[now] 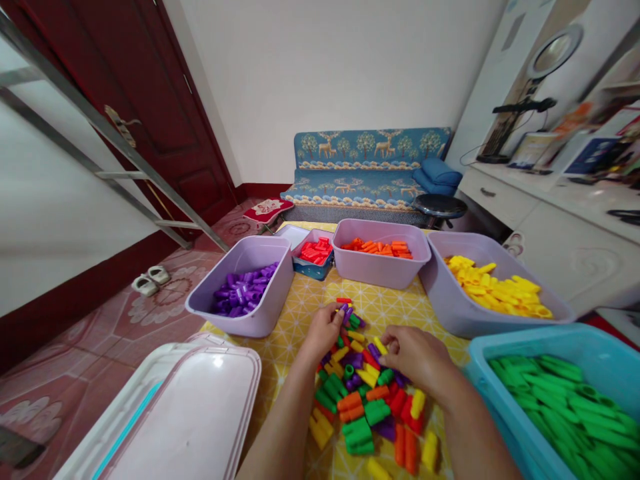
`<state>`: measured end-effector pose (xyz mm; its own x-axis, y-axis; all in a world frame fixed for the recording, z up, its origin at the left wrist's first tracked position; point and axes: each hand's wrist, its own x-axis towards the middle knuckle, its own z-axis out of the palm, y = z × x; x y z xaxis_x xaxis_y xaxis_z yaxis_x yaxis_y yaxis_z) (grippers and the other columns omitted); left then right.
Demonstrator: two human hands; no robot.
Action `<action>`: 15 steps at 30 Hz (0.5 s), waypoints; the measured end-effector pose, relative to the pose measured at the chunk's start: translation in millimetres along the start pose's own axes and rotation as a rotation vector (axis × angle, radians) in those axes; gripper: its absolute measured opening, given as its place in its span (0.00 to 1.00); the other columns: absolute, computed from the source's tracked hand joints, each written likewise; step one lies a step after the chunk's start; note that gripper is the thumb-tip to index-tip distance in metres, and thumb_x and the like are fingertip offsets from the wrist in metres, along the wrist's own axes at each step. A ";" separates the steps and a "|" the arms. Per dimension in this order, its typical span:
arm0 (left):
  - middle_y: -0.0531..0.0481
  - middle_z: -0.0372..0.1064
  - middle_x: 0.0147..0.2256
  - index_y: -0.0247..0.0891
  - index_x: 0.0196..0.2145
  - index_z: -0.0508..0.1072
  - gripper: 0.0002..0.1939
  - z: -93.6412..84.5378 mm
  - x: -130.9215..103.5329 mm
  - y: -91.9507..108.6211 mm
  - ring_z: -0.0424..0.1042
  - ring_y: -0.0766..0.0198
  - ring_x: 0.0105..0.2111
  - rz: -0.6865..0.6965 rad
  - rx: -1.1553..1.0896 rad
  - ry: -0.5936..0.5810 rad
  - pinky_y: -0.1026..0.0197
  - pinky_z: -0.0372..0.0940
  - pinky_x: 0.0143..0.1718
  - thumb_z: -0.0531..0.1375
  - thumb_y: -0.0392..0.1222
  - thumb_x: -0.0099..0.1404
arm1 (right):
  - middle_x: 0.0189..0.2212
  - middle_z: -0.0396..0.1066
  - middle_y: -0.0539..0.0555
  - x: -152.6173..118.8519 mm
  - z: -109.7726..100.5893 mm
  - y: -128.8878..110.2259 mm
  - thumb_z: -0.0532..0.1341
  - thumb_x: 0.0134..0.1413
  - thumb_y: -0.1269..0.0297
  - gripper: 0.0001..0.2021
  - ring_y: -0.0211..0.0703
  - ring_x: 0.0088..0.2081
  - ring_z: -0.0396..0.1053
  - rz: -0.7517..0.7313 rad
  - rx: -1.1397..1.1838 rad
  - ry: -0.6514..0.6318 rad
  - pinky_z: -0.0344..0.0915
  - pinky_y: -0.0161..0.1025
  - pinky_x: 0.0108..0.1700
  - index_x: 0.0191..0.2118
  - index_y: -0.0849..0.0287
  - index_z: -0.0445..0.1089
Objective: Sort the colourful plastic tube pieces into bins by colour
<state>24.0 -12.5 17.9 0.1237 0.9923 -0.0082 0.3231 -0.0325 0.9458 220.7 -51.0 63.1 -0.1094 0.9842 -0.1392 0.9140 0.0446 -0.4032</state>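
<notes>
A mixed heap of plastic tube-like pieces in green, yellow, orange, red and purple lies on the yellow patterned tablecloth (pixel 287 373); among them is a green piece (pixel 359 437). At the heap's far left edge, my left hand (pixel 324 332) is closed with thumb and fingers around a purple plastic piece (pixel 345 309). On the opposite side, my right hand (pixel 417 350) has its fingers curled in a pinch on a yellow plastic piece (pixel 380 345). Its fingertips are partly hidden.
Around the table stand a lilac bin (pixel 273 310) of purple pieces, a small box (pixel 313 269) of red ones, a bin (pixel 380 270) of orange ones, a bin (pixel 445 307) of yellow ones and a teal tub (pixel 500 407) of green ones. Stacked lids (pixel 200 407) lie at left.
</notes>
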 end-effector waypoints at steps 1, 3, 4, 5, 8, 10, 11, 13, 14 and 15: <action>0.49 0.71 0.28 0.33 0.42 0.73 0.14 0.2 0.0 -0.2 0.70 0.66 0.23 0.001 0.002 -0.004 0.66 0.62 0.26 0.52 0.41 0.64 | 0.24 0.75 0.49 -2.8 -1.7 -0.4 0.68 0.33 0.66 0.09 0.44 0.28 0.70 -0.003 -0.027 -0.023 0.51 0.36 0.27 0.28 0.50 0.74; 0.49 0.71 0.27 0.33 0.43 0.73 0.15 0.7 -0.4 -0.2 0.70 0.66 0.23 -0.007 0.004 -0.012 0.66 0.62 0.25 0.52 0.42 0.64 | 0.25 0.75 0.50 -4.6 0.1 -1.4 0.70 0.30 0.67 0.13 0.46 0.29 0.71 0.001 -0.069 -0.043 0.50 0.36 0.27 0.30 0.49 0.74; 0.49 0.71 0.27 0.33 0.43 0.73 0.16 0.8 -0.6 -0.1 0.70 0.66 0.23 -0.012 0.006 -0.016 0.66 0.61 0.25 0.51 0.42 0.64 | 0.26 0.75 0.50 -3.8 2.9 -2.0 0.70 0.30 0.66 0.15 0.47 0.30 0.71 0.003 -0.081 -0.046 0.51 0.36 0.28 0.31 0.48 0.75; 0.49 0.71 0.28 0.33 0.44 0.73 0.16 0.8 -0.7 0.0 0.70 0.66 0.23 -0.011 0.010 -0.019 0.66 0.61 0.25 0.51 0.43 0.65 | 0.27 0.75 0.51 -2.1 6.3 -2.8 0.70 0.31 0.66 0.16 0.48 0.32 0.72 0.002 -0.085 -0.048 0.51 0.36 0.28 0.33 0.48 0.75; 0.47 0.73 0.30 0.33 0.42 0.74 0.16 0.2 -0.7 -1.1 0.70 0.65 0.25 0.044 0.048 -0.015 0.65 0.63 0.28 0.52 0.43 0.64 | 0.32 0.76 0.52 5.0 17.4 -6.4 0.68 0.36 0.65 0.19 0.49 0.36 0.72 -0.039 -0.051 -0.034 0.53 0.36 0.31 0.41 0.48 0.73; 0.46 0.74 0.31 0.33 0.41 0.75 0.15 -0.4 -0.2 -2.6 0.71 0.63 0.29 0.081 0.085 -0.009 0.63 0.64 0.33 0.53 0.43 0.64 | 0.32 0.76 0.53 9.7 24.3 -9.1 0.66 0.41 0.63 0.19 0.48 0.36 0.72 -0.068 -0.007 -0.016 0.54 0.36 0.31 0.45 0.49 0.72; 0.46 0.74 0.32 0.33 0.41 0.75 0.15 -0.6 0.0 -3.3 0.71 0.62 0.31 0.087 0.101 -0.004 0.62 0.64 0.35 0.53 0.43 0.64 | 0.31 0.75 0.53 11.8 27.7 -10.1 0.65 0.44 0.63 0.19 0.48 0.35 0.72 -0.074 0.014 -0.007 0.54 0.36 0.31 0.46 0.50 0.71; 0.44 0.75 0.34 0.33 0.42 0.75 0.15 -0.8 0.5 -4.0 0.71 0.60 0.33 0.081 0.118 0.010 0.60 0.64 0.38 0.53 0.42 0.63 | 0.27 0.74 0.52 15.7 34.3 -10.5 0.63 0.47 0.62 0.19 0.46 0.32 0.71 -0.071 0.060 0.019 0.54 0.35 0.30 0.48 0.53 0.70; 0.44 0.75 0.35 0.33 0.43 0.75 0.15 -0.9 0.5 -3.9 0.72 0.60 0.33 0.077 0.122 0.019 0.59 0.64 0.38 0.53 0.41 0.63 | 0.25 0.73 0.52 17.5 37.5 -9.8 0.62 0.48 0.62 0.19 0.45 0.30 0.70 -0.069 0.086 0.033 0.54 0.35 0.30 0.48 0.54 0.69; 0.44 0.75 0.36 0.33 0.43 0.75 0.15 -1.0 0.5 -3.6 0.72 0.59 0.34 0.073 0.125 0.029 0.59 0.64 0.39 0.54 0.41 0.63 | 0.25 0.72 0.51 19.2 40.4 -8.7 0.62 0.49 0.62 0.19 0.44 0.29 0.70 -0.068 0.112 0.046 0.54 0.35 0.29 0.49 0.55 0.68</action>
<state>22.0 -11.8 14.8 0.1246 0.9897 0.0704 0.4292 -0.1177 0.8955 194.9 -39.4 27.4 -0.1488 0.9866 -0.0673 0.8555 0.0943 -0.5091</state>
